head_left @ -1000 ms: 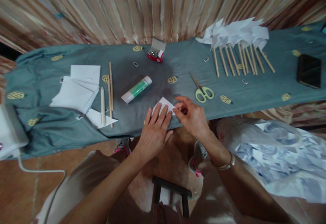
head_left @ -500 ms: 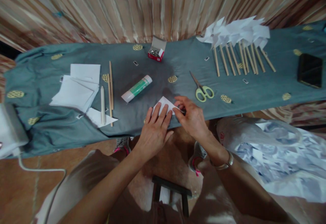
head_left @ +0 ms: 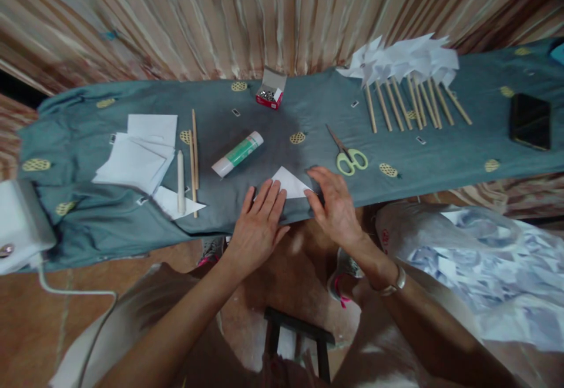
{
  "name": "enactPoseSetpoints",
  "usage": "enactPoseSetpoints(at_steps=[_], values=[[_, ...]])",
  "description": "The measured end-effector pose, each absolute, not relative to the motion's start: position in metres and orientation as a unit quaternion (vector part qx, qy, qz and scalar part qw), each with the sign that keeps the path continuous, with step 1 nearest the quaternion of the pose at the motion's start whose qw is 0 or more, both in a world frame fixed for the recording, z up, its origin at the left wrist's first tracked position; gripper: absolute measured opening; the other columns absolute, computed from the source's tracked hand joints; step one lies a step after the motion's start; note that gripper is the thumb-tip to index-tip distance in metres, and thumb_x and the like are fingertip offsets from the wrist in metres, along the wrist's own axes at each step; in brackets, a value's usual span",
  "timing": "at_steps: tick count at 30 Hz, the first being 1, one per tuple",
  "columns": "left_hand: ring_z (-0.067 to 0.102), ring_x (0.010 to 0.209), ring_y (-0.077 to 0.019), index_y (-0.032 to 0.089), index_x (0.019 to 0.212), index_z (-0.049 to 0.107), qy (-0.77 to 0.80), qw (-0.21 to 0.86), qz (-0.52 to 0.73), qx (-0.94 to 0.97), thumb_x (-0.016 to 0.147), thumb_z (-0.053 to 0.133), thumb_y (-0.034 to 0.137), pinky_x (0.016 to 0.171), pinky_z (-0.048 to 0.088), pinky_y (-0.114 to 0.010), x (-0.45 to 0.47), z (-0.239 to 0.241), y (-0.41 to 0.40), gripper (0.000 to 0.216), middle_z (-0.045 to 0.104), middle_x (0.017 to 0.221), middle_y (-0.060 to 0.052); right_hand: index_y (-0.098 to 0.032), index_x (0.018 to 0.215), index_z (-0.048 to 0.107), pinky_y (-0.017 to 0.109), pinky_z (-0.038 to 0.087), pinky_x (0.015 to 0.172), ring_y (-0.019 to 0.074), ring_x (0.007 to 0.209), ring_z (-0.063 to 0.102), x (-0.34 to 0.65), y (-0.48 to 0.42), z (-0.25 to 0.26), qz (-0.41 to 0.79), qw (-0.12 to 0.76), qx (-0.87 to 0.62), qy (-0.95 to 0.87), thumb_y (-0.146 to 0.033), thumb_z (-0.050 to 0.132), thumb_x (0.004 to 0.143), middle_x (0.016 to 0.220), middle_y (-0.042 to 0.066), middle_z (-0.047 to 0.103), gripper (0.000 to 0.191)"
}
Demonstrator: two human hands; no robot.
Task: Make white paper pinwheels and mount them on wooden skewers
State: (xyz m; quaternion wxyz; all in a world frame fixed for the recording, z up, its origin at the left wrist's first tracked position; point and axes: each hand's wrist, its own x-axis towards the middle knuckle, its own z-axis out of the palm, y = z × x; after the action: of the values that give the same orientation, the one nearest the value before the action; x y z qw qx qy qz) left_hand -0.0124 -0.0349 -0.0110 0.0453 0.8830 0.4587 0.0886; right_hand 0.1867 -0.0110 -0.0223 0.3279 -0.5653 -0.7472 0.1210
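Folded Paper Under Two Hands, Labels Too Small to Read

A folded white paper (head_left: 291, 184) lies at the near edge of the cloth-covered table (head_left: 282, 123), its peak pointing toward the far edge. The left hand (head_left: 259, 229) rests with fingers straight and slightly spread, its fingertips on the paper's left part. The right hand (head_left: 335, 207) is loosely curved, thumb and forefinger apart, the thumb at the paper's right corner; whether it presses there I cannot tell.

Beyond the paper lies a glue stick (head_left: 238, 154) with a green label, its print illegible. Nearer the far edge, an open red box (head_left: 269, 97) of small metal pieces has pale marks on its front, also unreadable. Scissors (head_left: 351, 160) with light green handles lie just past the right hand.

Toward the left end are loose white sheets (head_left: 134, 161), two thin wooden sticks (head_left: 195, 161) and a thicker white stick (head_left: 180, 183), which lies across a paper scrap (head_left: 163, 201). Paper pinwheels (head_left: 400, 62) on sticks line the far edge toward the right; a dark phone (head_left: 530, 121) sits near the right end. Small printed rectangles (head_left: 355, 104) dot the cloth, their contents too tiny to read.
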Motion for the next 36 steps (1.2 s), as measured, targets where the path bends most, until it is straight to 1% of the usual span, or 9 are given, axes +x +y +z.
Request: enactPoseSetpoints(at_steps=[12,16,21,24,27,29,31,34,36], values=[[0.031,0.145,-0.0323,0.005,0.146,0.037,0.491,0.004,0.082,0.867,0.094,0.048,0.032,0.116,0.026,-0.056,-0.048,-0.013,-0.043,0.059,0.039,0.152,-0.023,-0.015,0.120,0.059,0.050,0.044,0.105,0.0279,0.121,0.055,0.197,-0.012,-0.027,0.116,0.348,-0.541,-0.757,-0.024,0.042,0.097,0.128,0.019,0.061,0.031],[0.033,0.144,-0.0334,0.003,0.144,0.039,0.492,-0.007,0.088,0.866,0.094,0.049,0.031,0.116,0.026,-0.057,-0.054,-0.013,-0.045,0.058,0.040,0.151,-0.025,-0.016,0.117,0.061,0.050,0.044,0.105,0.0265,0.119,0.056,0.200,-0.013,-0.027,0.113,0.352,-0.542,-0.755,-0.022,0.038,0.097,0.127,0.017,0.062,0.031],[0.035,0.143,-0.0348,0.002,0.143,0.040,0.495,-0.017,0.089,0.864,0.094,0.049,0.031,0.115,0.028,-0.058,-0.054,-0.011,-0.046,0.057,0.041,0.150,-0.026,-0.019,0.113,0.063,0.048,0.043,0.106,0.0248,0.120,0.056,0.202,-0.013,-0.021,0.166,0.360,-0.541,-0.741,-0.023,0.035,0.098,0.127,0.014,0.062,0.033],[0.034,0.143,-0.0353,0.001,0.142,0.041,0.500,-0.014,0.082,0.862,0.094,0.049,0.032,0.115,0.026,-0.058,-0.052,-0.011,-0.047,0.057,0.040,0.150,-0.026,-0.020,0.113,0.064,0.048,0.041,0.108,0.0250,0.122,0.055,0.200,-0.013,-0.016,0.208,0.355,-0.543,-0.732,-0.030,0.039,0.098,0.130,0.013,0.062,0.031],[0.033,0.144,-0.0351,0.001,0.142,0.041,0.506,-0.016,0.080,0.859,0.095,0.048,0.033,0.116,0.025,-0.058,-0.050,-0.012,-0.048,0.057,0.039,0.151,-0.026,-0.021,0.100,0.066,0.047,0.042,0.106,0.0263,0.121,0.057,0.196,-0.013,-0.015,0.240,0.364,-0.546,-0.715,-0.035,0.055,0.091,0.129,0.012,0.063,0.020],[0.033,0.144,-0.0350,0.002,0.143,0.040,0.507,-0.015,0.092,0.857,0.095,0.048,0.034,0.115,0.026,-0.059,-0.050,-0.012,-0.047,0.058,0.040,0.150,-0.026,-0.022,0.089,0.066,0.046,0.043,0.105,0.0265,0.120,0.059,0.194,-0.014,-0.015,0.256,0.378,-0.545,-0.704,-0.033,0.061,0.087,0.127,0.012,0.064,0.012],[0.033,0.144,-0.0351,0.003,0.144,0.038,0.506,-0.013,0.115,0.855,0.096,0.048,0.035,0.115,0.027,-0.059,-0.049,-0.011,-0.045,0.059,0.041,0.150,-0.026,-0.021,0.084,0.064,0.044,0.046,0.102,0.0252,0.115,0.062,0.192,-0.015,-0.013,0.269,0.391,-0.541,-0.694,-0.029,0.062,0.086,0.121,0.011,0.067,0.008],[0.034,0.144,-0.0340,0.008,0.149,0.030,0.499,-0.019,0.170,0.850,0.096,0.050,0.035,0.115,0.028,-0.058,-0.045,-0.005,-0.039,0.063,0.042,0.150,-0.024,-0.022,0.086,0.064,0.039,0.051,0.096,0.0222,0.105,0.067,0.192,-0.017,-0.007,0.269,0.401,-0.541,-0.688,-0.028,0.059,0.089,0.111,0.009,0.071,0.008],[0.033,0.145,-0.0318,0.012,0.151,0.023,0.482,-0.023,0.209,0.851,0.095,0.051,0.032,0.115,0.029,-0.056,-0.039,0.001,-0.035,0.066,0.040,0.152,-0.023,-0.021,0.089,0.064,0.038,0.052,0.095,0.0219,0.105,0.068,0.193,-0.020,-0.002,0.235,0.404,-0.543,-0.698,-0.027,0.057,0.091,0.110,0.009,0.072,0.010]])
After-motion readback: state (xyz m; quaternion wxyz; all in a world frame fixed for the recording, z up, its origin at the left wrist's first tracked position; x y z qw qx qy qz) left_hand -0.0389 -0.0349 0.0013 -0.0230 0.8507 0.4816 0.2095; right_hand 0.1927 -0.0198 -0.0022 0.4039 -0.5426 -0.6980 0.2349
